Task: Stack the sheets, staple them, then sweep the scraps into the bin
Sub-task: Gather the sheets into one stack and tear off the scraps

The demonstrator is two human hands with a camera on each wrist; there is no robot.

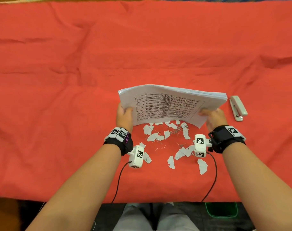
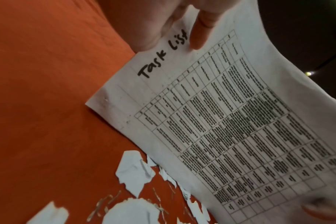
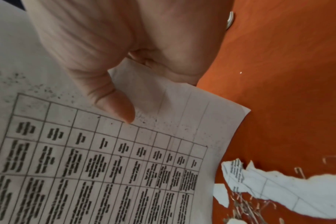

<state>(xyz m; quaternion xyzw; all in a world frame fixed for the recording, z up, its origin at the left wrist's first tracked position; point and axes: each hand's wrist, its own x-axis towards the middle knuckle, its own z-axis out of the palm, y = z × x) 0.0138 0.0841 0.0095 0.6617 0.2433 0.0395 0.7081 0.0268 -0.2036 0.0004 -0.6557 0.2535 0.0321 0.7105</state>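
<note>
Both hands hold the stack of sheets on edge above the red surface. The left hand has its fingers curled round one short side, thumb pressed on the printed front; the right hand pinches the other side the same way. Torn scraps and loose staples lie just below the fingers. The stapler rests just beyond the right fingers.

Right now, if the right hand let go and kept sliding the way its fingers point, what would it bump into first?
The right hand points away from the person, along the stack of sheets it grips. Beyond that, only bare red cloth shows. The stapler lies off to its right, probably outside that line.
</note>
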